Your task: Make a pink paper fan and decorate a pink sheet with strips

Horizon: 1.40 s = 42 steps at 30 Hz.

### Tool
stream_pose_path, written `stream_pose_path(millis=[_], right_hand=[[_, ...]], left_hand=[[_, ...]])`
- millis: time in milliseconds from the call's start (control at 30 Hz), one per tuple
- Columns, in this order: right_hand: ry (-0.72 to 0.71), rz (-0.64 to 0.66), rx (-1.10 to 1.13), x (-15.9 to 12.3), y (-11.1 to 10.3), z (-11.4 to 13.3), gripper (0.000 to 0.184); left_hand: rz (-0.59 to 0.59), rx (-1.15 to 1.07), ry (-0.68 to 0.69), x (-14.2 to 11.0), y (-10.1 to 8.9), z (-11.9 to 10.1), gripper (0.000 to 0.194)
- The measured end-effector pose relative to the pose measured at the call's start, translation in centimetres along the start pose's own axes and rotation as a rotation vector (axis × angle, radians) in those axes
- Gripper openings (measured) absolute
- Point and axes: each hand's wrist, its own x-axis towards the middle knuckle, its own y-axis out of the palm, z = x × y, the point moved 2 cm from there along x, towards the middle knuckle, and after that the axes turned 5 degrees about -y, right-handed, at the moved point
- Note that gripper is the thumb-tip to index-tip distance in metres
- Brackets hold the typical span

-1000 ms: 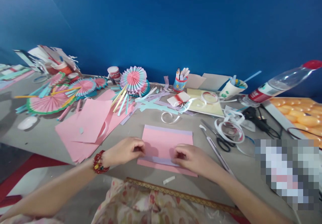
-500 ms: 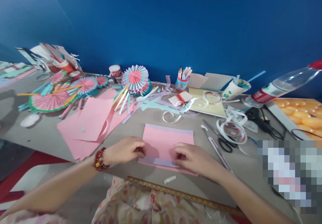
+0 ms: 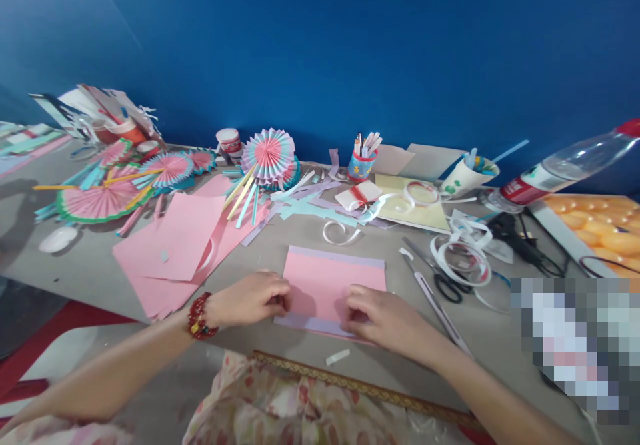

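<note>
A pink paper sheet (image 3: 315, 278) lies flat on the table in front of me, with a purple band along its far edge. Along its near edge runs a purple paper strip (image 3: 313, 323). My left hand (image 3: 260, 298) is closed at the strip's left end, thumb and fingers pinched together. At the right end my right hand (image 3: 375, 311) pinches in the same way, its curled fingers resting over the sheet. The fingertips partly hide both strip ends. A small white scrap (image 3: 338, 357) lies nearer to me.
Left are pink sheets (image 3: 185, 238) and a white mouse (image 3: 59, 239). Behind stand folded paper fans (image 3: 269, 155) and a pen cup (image 3: 363, 165). To the right lie a craft knife (image 3: 435, 301), scissors (image 3: 447, 287), white tape (image 3: 460, 265), a glue gun (image 3: 517, 238) and a bottle (image 3: 555, 171).
The purple strip has shifted slightly toward me, down to the pink sheet's near edge, so less pink shows below it. Both hands stay almost in place.
</note>
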Motion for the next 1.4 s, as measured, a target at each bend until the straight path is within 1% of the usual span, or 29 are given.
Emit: stream_pose_path(millis=[233, 533, 800, 1400], right_hand=[[-0.012, -0.021, -0.009, -0.02, 0.25, -0.1, 0.009], [-0.013, 0.005, -0.018, -0.09, 0.0, 0.14, 0.009], [-0.033, -0.006, -0.025, -0.08, 0.28, -0.14, 0.01], [-0.011, 0.004, -0.029, -0.1, 0.52, -0.36, 0.011]], left_hand=[[-0.023, 0.022, 0.063, -0.01, 0.46, 0.47, 0.008], [-0.036, 0.1, 0.069, 0.02, 0.51, -0.07, 0.009], [-0.029, 0.131, 0.088, 0.05, 0.6, -0.1, 0.01], [-0.048, 0.192, 0.107, -0.07, 1.0, 0.1, 0.005]])
